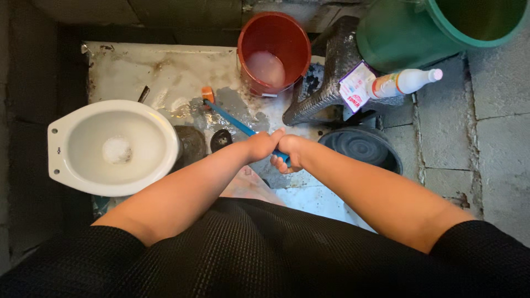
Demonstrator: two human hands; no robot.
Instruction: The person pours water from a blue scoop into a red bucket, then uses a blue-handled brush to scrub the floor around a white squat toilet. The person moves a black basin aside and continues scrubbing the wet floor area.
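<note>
Both of my hands grip the blue handle of a long scrubbing brush (234,121). My left hand (261,145) holds it higher up, and my right hand (290,153) clasps the handle's near end just behind. The brush's orange head (207,94) rests on the wet, stained white floor (165,72) between the toilet and the red bucket. A white toilet bowl (58,149) with foamy water in it stands at the left.
A red bucket (274,33) holding cloudy water stands at the back. A green bin (408,33) is at the top right, with a white spray bottle (406,83) lying on a dark woven stool (331,72). A dark round basin (361,146) sits by my right hand. Grey paving lies at the right.
</note>
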